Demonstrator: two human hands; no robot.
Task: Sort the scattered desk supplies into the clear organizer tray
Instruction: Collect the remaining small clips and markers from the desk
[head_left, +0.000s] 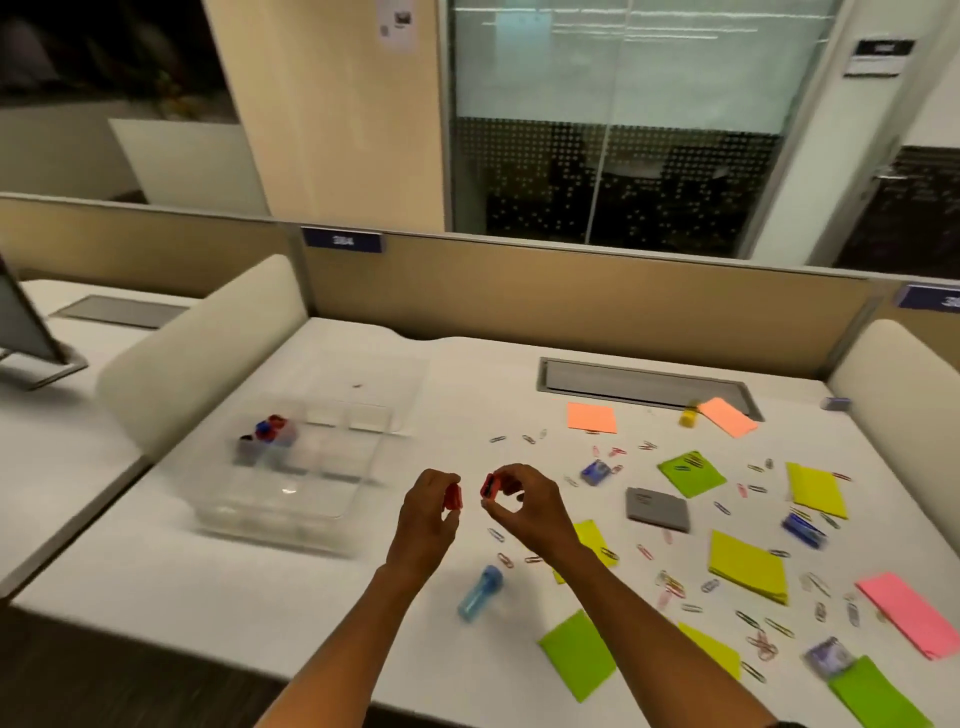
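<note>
While the left hand (434, 506) pinches one small red piece (454, 498) and the right hand (519, 500) pinches another (489, 485), both hands hover above the white desk (322, 587). A blue tube (480, 592), paper clips (670, 584) and sticky-note pads (748, 569) lie nearby and to the right. Left stands the clear organizer tray (311, 462), red and blue items (270, 427) in one rear compartment. A partition (571, 301) backs the desk.

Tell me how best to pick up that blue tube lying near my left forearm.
The blue tube lies flat on the white desk, long axis running from near left to far right. Come from above and pinch across its middle, fingers on the two long sides. Paper clips sit just beyond its far end, so avoid gripping there.
</note>
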